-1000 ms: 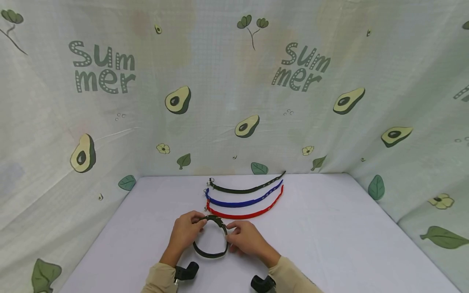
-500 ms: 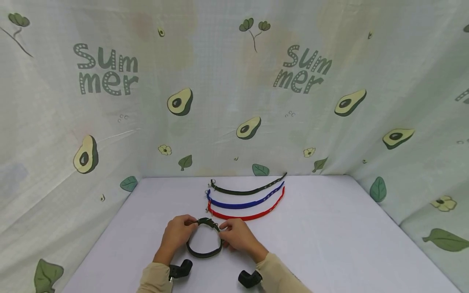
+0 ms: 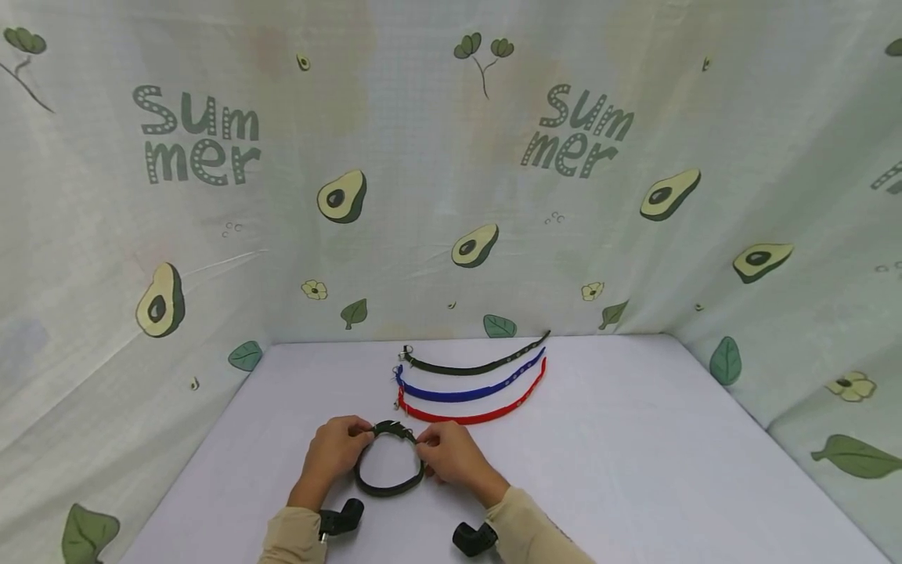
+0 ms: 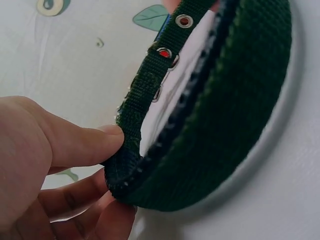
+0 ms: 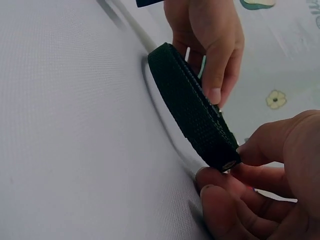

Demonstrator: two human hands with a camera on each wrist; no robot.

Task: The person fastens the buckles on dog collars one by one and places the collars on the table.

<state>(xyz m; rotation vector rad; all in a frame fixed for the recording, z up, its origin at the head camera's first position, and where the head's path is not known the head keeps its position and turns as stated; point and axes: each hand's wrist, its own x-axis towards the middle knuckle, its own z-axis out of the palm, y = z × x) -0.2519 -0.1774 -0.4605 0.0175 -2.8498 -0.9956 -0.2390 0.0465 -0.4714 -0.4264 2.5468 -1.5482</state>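
A dark green woven collar (image 3: 387,492), closed into a loop, stands just in front of three laid-out collars. My left hand (image 3: 328,459) pinches its upper left side between thumb and fingers. On the other side, my right hand (image 3: 456,460) pinches the band near an eyelet. Close up in the left wrist view, the collar (image 4: 235,120) shows metal-rimmed holes and a bit of metal buckle hardware along its far strap. In the right wrist view, both hands are on the collar (image 5: 187,107), with its padded band facing the camera.
Beyond the hands lie a dark green collar (image 3: 461,370), a blue collar (image 3: 451,397) and a red collar (image 3: 468,420), stretched in curves on the white table (image 3: 620,454). A printed curtain (image 3: 409,102) surrounds the table's back and sides.
Both hands and the looped collar have shifted a little to the left. The grip on the collar stays much the same, and the three laid-out collars have not moved.
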